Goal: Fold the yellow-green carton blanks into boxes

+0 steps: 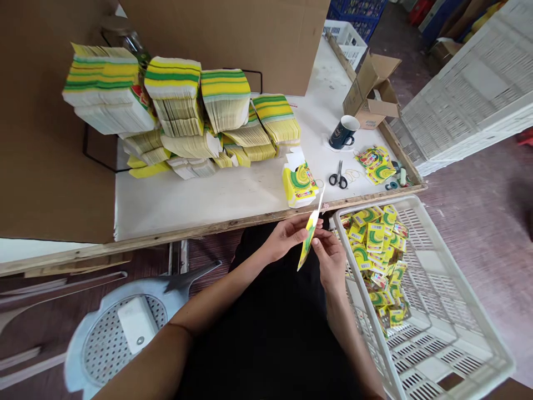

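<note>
Soft, even light on the worktop (233, 191), with wide-angle stretch and blur toward the edges.

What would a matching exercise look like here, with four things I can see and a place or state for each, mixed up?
Things
1. Mug
2. Scissors
3. Thin yellow-and-green carton
4. Long white basket

Places and states
A. Between the left hand and the right hand
B. Holding a heap of small yellow boxes
C. Upright, dark outside, pale inside
D. Lying down, with black handles

Right pairs: 1-C, 2-D, 3-A, 4-B
</note>
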Demonstrator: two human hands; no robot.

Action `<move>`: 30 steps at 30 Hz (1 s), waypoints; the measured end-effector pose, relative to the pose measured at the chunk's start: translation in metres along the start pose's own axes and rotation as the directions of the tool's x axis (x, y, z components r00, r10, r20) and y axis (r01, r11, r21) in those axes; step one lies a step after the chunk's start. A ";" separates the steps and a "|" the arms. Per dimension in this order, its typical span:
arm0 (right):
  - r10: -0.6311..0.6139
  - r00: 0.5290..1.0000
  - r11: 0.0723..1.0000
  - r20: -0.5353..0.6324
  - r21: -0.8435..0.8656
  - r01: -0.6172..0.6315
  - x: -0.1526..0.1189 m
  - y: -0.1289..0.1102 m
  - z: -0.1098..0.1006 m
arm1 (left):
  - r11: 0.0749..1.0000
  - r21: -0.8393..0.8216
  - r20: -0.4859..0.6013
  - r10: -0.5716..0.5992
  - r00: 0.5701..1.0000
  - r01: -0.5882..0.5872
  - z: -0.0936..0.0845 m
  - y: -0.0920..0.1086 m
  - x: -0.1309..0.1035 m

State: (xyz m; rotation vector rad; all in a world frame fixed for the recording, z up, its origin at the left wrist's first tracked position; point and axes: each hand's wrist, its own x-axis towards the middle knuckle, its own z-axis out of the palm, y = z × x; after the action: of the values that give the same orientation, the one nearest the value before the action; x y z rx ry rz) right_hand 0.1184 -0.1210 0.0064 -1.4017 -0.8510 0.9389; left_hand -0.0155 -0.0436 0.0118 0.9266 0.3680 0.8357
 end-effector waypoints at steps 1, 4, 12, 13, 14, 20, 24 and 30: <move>-0.025 0.999 0.998 -0.023 -0.063 0.024 -0.001 0.000 0.001 | 1.000 -0.015 0.007 -0.008 1.000 0.008 0.001 0.000 -0.001; -0.228 0.967 0.923 -0.114 -0.342 0.177 -0.001 -0.005 0.001 | 0.993 -0.096 0.000 -0.065 0.998 0.065 0.002 -0.001 -0.002; -0.484 0.823 0.612 0.299 -0.556 0.562 0.017 -0.032 -0.009 | 0.944 -0.192 -0.018 -0.277 0.961 0.269 -0.003 0.003 -0.006; -0.483 0.825 0.614 0.295 -0.557 0.559 0.019 -0.033 -0.009 | 0.940 -0.196 -0.025 -0.288 0.957 0.278 -0.004 0.005 -0.007; -0.480 0.829 0.620 0.288 -0.558 0.552 0.020 -0.033 -0.009 | 0.937 -0.203 -0.028 -0.295 0.955 0.283 -0.005 0.008 -0.007; -0.503 0.793 0.578 0.343 -0.549 0.604 0.020 -0.036 -0.005 | 0.938 -0.243 -0.021 -0.261 0.965 0.249 -0.004 0.020 -0.009; -0.493 0.804 0.559 0.333 -0.586 0.586 0.017 -0.036 -0.006 | 0.923 -0.256 -0.007 -0.298 0.955 0.286 -0.004 0.018 -0.009; -0.485 0.818 0.592 0.309 -0.572 0.567 0.019 -0.030 -0.002 | 0.925 -0.285 -0.060 -0.279 0.958 0.251 -0.007 0.011 -0.012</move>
State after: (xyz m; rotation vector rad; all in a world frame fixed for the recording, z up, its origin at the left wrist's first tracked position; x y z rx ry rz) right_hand 0.1294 -0.1030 0.0351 -1.5158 -1.6973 0.2435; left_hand -0.0320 -0.0453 0.0158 0.5620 0.4410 0.6631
